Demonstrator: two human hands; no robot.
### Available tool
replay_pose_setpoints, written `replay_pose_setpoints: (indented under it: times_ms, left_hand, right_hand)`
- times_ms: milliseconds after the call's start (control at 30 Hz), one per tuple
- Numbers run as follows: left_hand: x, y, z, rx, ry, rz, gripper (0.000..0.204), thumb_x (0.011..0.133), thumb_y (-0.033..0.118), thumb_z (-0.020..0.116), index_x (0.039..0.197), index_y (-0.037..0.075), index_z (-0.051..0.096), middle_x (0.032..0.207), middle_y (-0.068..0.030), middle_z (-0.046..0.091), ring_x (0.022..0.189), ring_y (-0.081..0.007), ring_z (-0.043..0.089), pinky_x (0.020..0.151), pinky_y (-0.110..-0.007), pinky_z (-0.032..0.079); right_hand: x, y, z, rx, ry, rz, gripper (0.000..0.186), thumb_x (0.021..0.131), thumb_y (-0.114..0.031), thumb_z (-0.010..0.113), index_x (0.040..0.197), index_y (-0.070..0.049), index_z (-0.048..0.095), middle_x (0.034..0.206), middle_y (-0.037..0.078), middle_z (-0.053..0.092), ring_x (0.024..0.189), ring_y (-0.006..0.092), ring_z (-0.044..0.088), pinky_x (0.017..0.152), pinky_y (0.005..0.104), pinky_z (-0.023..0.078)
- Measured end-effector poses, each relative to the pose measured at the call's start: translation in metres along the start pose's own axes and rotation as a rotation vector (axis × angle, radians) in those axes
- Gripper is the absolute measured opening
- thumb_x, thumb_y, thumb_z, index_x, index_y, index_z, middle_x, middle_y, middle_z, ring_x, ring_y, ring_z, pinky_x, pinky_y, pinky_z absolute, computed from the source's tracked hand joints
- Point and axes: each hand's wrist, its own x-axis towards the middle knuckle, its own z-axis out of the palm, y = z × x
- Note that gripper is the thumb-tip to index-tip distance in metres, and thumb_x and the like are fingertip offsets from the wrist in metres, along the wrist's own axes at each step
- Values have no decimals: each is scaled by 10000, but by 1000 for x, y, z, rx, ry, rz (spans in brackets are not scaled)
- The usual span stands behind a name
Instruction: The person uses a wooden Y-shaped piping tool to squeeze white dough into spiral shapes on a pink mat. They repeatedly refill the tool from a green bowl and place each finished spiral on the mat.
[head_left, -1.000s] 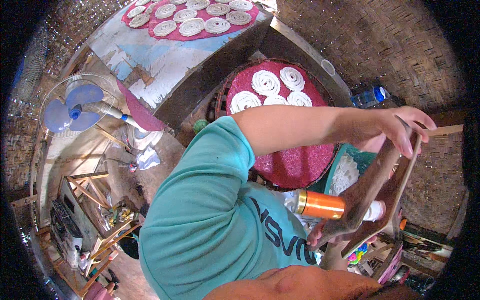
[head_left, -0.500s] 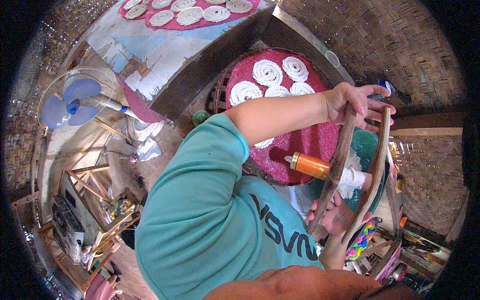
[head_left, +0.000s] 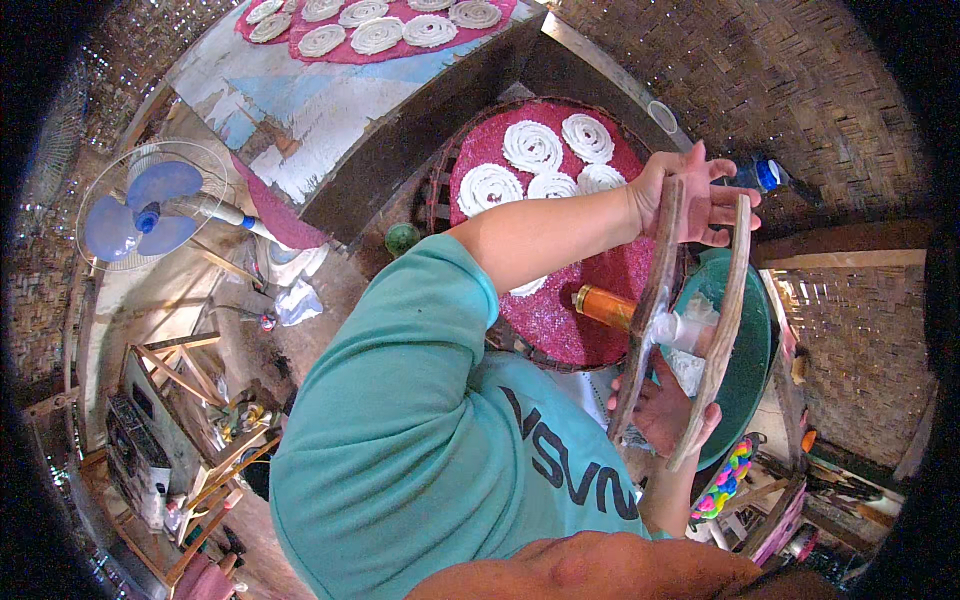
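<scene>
A wooden hand press with two long bars (head_left: pixel 727 322) is held between my hands. An orange tube with a gold rim (head_left: pixel 605 307) juts from its left bar, and a whitish plunger-like piece (head_left: pixel 692 334) sits between the bars. My left hand (head_left: pixel 690 195) grips the far ends, fingers reaching across both bars. My right hand (head_left: pixel 665 412) is closed around the near ends. Left of the press lies a round tray (head_left: pixel 600 345) covered in red, bearing several white coiled dough rounds (head_left: pixel 532 147). Beneath the press, a green basin (head_left: pixel 745 395) contains white dough.
A worn table (head_left: pixel 270 110) at the far left bears several more coils on red sheets. A blue-bladed fan (head_left: pixel 148 215) stands at left. A blue-capped object (head_left: pixel 766 174) lies beyond my left hand. Woven walls (head_left: pixel 830 110) rise at right.
Both hands and the press have shifted left, and the tube has moved back toward me over the tray's edge. More of the green basin shows on the right.
</scene>
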Motion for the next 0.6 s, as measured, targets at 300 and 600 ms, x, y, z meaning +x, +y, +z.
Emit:
replay_pose_setpoints:
  times_ms: [300, 600]
  left_hand:
    - [-10, -10, 23, 36, -68, 88, 472, 792, 544, 591, 1099, 189, 551, 1275, -134, 511, 1220, -388, 433, 993, -513, 355]
    - [-5, 2, 53, 108, -181, 95, 474, 804, 554, 572, 1092, 184, 502, 1262, -159, 495, 1204, -427, 433, 955, -484, 392]
  right_hand:
    - [-21, -13, 17, -82, 119, 9, 1150, 538, -675, 696, 1410, -73, 251, 1242, 262, 466, 1097, 389, 505, 920, 481, 405]
    - [-19, -18, 34, -120, 179, -40, 1132, 525, -573, 728, 1404, -50, 245, 1245, 246, 465, 1106, 374, 502, 928, 470, 401]
